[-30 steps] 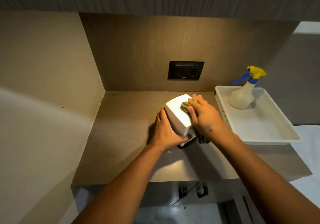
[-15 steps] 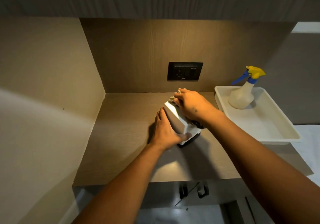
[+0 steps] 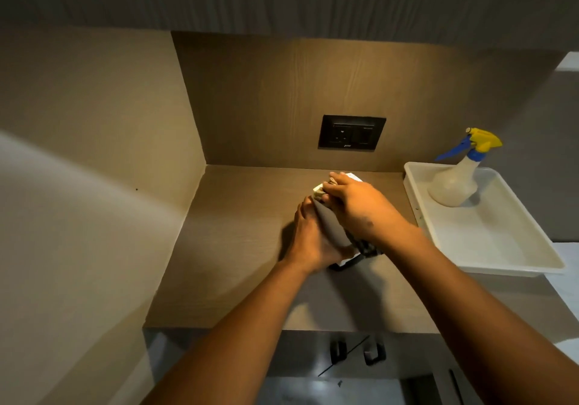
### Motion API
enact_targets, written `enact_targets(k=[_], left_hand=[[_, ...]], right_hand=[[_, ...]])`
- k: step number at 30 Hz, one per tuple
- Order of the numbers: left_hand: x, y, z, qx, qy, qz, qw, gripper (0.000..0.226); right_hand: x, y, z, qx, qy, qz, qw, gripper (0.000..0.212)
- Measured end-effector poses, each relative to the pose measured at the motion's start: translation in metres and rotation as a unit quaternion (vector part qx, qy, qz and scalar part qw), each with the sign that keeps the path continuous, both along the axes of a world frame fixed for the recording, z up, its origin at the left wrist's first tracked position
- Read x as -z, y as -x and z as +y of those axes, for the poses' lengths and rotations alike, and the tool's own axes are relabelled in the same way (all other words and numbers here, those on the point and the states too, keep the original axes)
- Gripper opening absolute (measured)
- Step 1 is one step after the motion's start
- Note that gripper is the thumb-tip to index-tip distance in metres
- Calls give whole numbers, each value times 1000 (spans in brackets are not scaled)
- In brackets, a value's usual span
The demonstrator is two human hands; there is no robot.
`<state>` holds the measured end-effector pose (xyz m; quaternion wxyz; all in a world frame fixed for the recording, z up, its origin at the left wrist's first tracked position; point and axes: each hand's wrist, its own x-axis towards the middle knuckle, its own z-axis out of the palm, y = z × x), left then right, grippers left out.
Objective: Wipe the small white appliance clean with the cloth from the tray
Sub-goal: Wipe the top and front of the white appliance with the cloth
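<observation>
The small white appliance (image 3: 332,227) sits on the brown counter, mostly covered by both hands; its near side looks grey in shadow. My left hand (image 3: 311,237) grips its left side and holds it steady. My right hand (image 3: 355,205) lies across the top and presses a pale yellowish cloth (image 3: 319,192) against the upper far-left corner. Only a small bunched bit of cloth shows past the fingers. The white tray (image 3: 488,238) stands to the right of the appliance.
A spray bottle (image 3: 454,182) with a blue and yellow trigger stands in the tray's far corner. A black wall socket (image 3: 351,133) sits on the back panel. A side wall closes the left. The counter's front edge (image 3: 282,329) has drawer handles below.
My right hand has slid the cloth from the right side of the appliance's top across to its far-left corner. The left hand has kept its hold.
</observation>
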<state>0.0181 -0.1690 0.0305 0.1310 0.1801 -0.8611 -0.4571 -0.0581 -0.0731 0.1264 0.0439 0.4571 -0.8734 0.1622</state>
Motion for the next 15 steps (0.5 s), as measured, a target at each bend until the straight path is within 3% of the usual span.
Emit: enact_targets(k=[11, 15], left_hand=[[1, -5, -2, -1, 4, 8, 1000, 139], [-3, -2, -2, 9, 43, 34, 998, 134]], right_hand=[[-10, 34, -8, 117, -30, -14, 993, 32], [-1, 5, -5, 43, -15, -12, 999, 29]])
